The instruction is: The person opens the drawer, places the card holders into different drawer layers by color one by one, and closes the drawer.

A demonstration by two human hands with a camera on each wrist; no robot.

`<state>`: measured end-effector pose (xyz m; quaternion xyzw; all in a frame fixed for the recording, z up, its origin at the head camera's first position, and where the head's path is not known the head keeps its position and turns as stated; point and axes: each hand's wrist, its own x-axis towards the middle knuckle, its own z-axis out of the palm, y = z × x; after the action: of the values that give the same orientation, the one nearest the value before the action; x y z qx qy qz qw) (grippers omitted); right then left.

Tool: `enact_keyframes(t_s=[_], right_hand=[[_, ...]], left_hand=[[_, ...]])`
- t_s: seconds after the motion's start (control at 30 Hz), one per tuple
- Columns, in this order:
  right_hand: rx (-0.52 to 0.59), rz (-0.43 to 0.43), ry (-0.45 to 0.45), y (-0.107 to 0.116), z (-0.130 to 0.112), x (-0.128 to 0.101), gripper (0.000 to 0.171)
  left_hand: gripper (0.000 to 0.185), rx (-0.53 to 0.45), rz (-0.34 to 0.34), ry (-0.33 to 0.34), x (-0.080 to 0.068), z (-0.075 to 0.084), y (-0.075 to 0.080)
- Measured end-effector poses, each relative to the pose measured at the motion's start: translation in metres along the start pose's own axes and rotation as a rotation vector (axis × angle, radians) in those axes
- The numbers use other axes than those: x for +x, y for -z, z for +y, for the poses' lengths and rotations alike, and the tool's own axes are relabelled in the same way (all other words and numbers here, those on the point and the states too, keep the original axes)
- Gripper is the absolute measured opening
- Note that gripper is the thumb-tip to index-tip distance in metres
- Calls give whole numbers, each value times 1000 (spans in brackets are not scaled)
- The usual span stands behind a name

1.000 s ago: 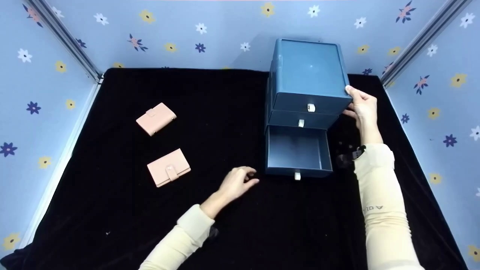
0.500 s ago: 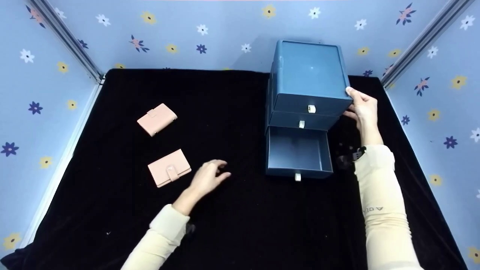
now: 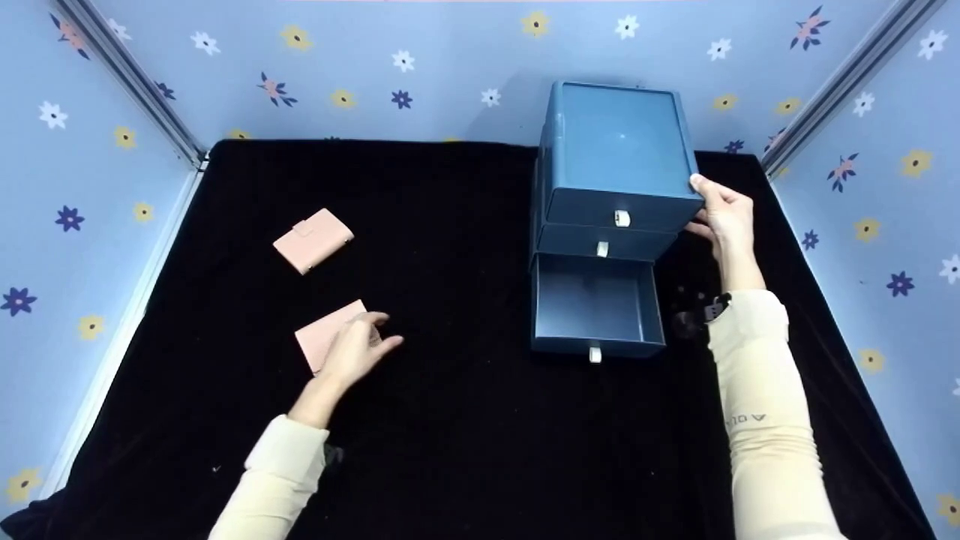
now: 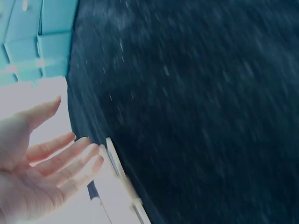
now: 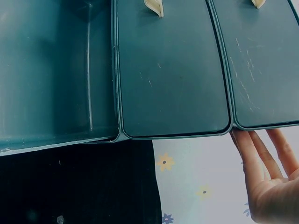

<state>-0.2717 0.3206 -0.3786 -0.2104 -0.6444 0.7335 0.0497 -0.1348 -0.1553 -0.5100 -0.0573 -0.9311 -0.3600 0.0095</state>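
Note:
My left hand [image 3: 349,351] hovers over a small pink snap-strap wallet [image 3: 319,336], hiding part of it; its fingers are spread and hold nothing. In the left wrist view, the overexposed wallet [image 4: 120,179] shows just past the fingertips. A second pink wallet [image 3: 313,241] lies farther back. On the right stands a blue three-drawer cabinet [image 3: 622,139] with its bottom drawer [image 3: 596,346] pulled out. My right hand [image 3: 726,221] rests against the cabinet's right front corner, thumb on the top edge. Straight fingers [image 5: 254,163] touch its side in the right wrist view.
Black cloth [image 3: 450,450] covers the table. Flowered blue panels [image 3: 450,67] close off the back and both sides, with metal posts [image 3: 135,82] at the corners. White pull tabs [image 3: 622,218] mark the drawer fronts.
My left hand has swept left from beside the open drawer to over the nearer pink wallet. The right hand, cabinet and wallets have stayed in place.

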Motion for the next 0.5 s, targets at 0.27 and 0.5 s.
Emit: enact_keyframes(t_s=[0.27,0.5], right_hand=[[2,4,8,-1,1,0,44],[-3,7,11,0,1,0,41]], left_hand=[[57,-7,76,22,-4,-22,17],[70,16,112,49,-6,-35,21]])
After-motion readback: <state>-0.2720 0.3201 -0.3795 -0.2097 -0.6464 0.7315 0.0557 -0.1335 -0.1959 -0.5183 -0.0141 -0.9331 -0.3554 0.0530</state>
